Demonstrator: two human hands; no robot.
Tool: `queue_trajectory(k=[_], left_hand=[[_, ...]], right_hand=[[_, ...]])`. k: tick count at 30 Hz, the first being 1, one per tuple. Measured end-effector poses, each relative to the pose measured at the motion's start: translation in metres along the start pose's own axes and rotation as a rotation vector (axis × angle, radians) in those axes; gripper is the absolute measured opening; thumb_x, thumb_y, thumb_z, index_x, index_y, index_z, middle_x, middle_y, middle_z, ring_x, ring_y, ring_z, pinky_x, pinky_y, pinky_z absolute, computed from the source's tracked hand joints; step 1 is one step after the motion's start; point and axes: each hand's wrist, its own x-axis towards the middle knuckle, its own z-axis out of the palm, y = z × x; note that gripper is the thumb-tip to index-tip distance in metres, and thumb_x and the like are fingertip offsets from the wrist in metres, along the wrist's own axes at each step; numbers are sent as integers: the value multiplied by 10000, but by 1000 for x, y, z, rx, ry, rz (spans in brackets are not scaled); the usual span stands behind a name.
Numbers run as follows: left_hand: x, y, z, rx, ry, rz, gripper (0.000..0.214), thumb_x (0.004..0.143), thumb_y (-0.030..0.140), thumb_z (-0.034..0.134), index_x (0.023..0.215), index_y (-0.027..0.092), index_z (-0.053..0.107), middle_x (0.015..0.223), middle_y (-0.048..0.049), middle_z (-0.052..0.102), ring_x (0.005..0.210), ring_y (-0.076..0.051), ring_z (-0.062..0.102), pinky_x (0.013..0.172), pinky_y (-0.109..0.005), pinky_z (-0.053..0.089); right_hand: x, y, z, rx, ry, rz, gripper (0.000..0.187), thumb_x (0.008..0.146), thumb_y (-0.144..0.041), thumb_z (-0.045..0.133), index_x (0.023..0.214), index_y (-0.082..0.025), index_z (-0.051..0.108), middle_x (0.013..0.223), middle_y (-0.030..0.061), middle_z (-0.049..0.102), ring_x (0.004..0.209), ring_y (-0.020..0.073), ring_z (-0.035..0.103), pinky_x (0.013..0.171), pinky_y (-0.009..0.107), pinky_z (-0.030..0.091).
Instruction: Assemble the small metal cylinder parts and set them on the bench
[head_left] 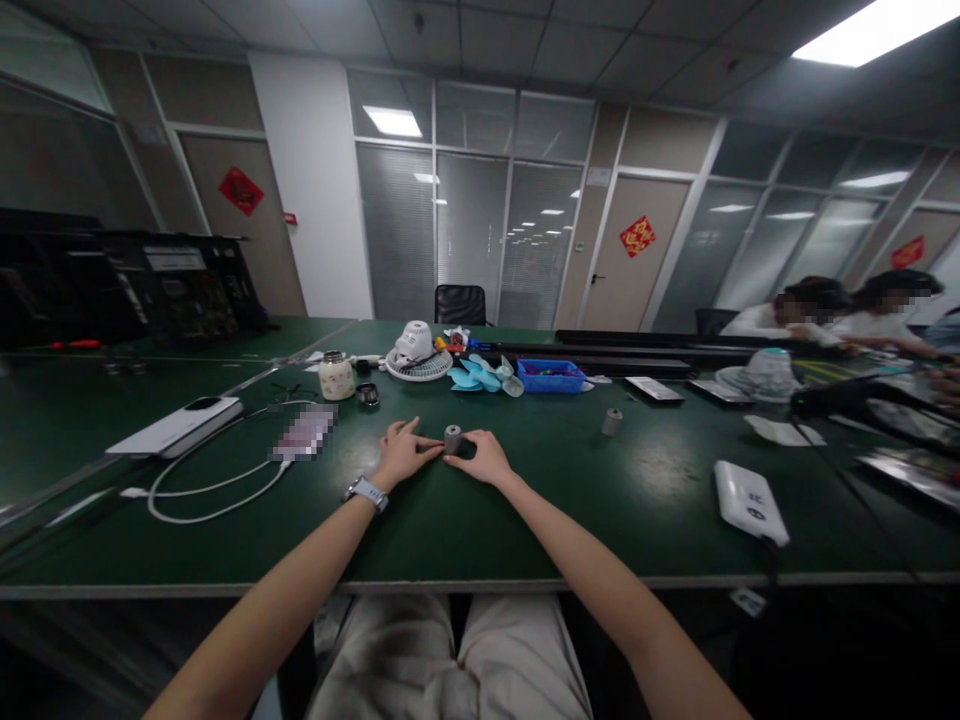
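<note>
A small grey cylinder [452,438] stands upright on the green table [570,510], straight ahead of me. My left hand [401,452], with a watch on its wrist, lies on the table with its fingers pinched against the cylinder's left side. My right hand [486,457] closes on the cylinder's right side. A second, similar grey cylinder [612,421] stands alone further right.
Behind my hands lie a white fan grille and motor [417,355], light blue fan blades [484,377], a blue tray [550,375] and a jar [336,376]. A white power bank [178,426] with cable lies at left, another white device [748,500] at right. People sit at far right [825,312].
</note>
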Motion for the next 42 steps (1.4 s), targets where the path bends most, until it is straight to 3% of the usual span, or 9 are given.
queue_trajectory(k=[5, 9, 16, 20, 24, 29, 32, 36, 42], left_hand=[[2, -4, 1, -41, 117, -69, 466, 825, 590, 488, 1159, 324, 675, 1408, -110, 486, 1306, -377, 299, 989, -530, 298], [4, -12, 3, -44, 184, -123, 455, 869, 544, 432, 1099, 256, 699, 1257, -117, 609, 1239, -304, 396, 989, -433, 315], [6, -20, 5, -29, 160, -99, 395, 880, 480, 453, 1025, 227, 720, 1144, -80, 684, 1136, -256, 494, 964, -375, 313], [5, -19, 5, -23, 175, -76, 370, 886, 470, 456, 1001, 244, 726, 1105, -62, 703, 1109, -253, 515, 954, -382, 314], [3, -18, 4, -29, 176, -73, 377, 888, 473, 452, 981, 236, 730, 1093, -63, 705, 1105, -255, 520, 945, -378, 323], [1, -16, 5, -40, 166, -113, 383, 876, 499, 465, 985, 246, 730, 1138, -62, 689, 1126, -282, 484, 895, -380, 350], [1, -17, 5, -45, 158, -107, 391, 879, 500, 455, 987, 243, 730, 1138, -65, 688, 1124, -282, 484, 896, -383, 351], [3, -20, 6, -51, 152, -85, 400, 880, 503, 449, 984, 238, 730, 1126, -69, 692, 1105, -268, 509, 913, -383, 345], [4, -20, 7, -40, 153, -69, 419, 876, 522, 436, 972, 244, 735, 1098, -69, 701, 1093, -265, 518, 917, -379, 341]], right_hand=[[6, -1, 3, -57, -11, 36, 574, 676, -661, 667, 1059, -234, 684, 1187, 87, 616, 1147, 280, 500, 968, 413, 381], [12, 12, -9, -85, -22, 117, 587, 660, -681, 666, 1046, -240, 690, 1231, 87, 591, 1193, 288, 469, 989, 443, 362], [10, 52, -32, -149, 61, 254, 518, 715, -595, 659, 1039, -191, 692, 1198, 111, 619, 1148, 282, 527, 967, 410, 400], [9, 55, -29, 35, 87, 231, 577, 675, -427, 747, 1186, -189, 625, 1203, 95, 629, 1144, 257, 552, 980, 394, 418], [10, 53, -26, 316, 101, 194, 594, 656, -257, 772, 1218, -178, 599, 1070, 68, 689, 967, 195, 644, 887, 334, 496], [9, 54, -28, 265, 132, 202, 630, 581, -407, 825, 1143, -187, 644, 1063, 81, 682, 941, 221, 646, 865, 374, 513], [9, 57, -31, 326, 64, 113, 678, 592, -314, 826, 1226, -235, 598, 1170, 60, 649, 1071, 218, 607, 953, 384, 470], [9, 61, -33, 458, 13, 106, 618, 632, -151, 775, 1222, -179, 591, 1123, 71, 674, 1042, 205, 630, 957, 387, 477], [9, 64, -28, 458, 38, 133, 585, 625, -149, 787, 1182, -154, 606, 1072, 88, 691, 978, 205, 654, 917, 391, 507]])
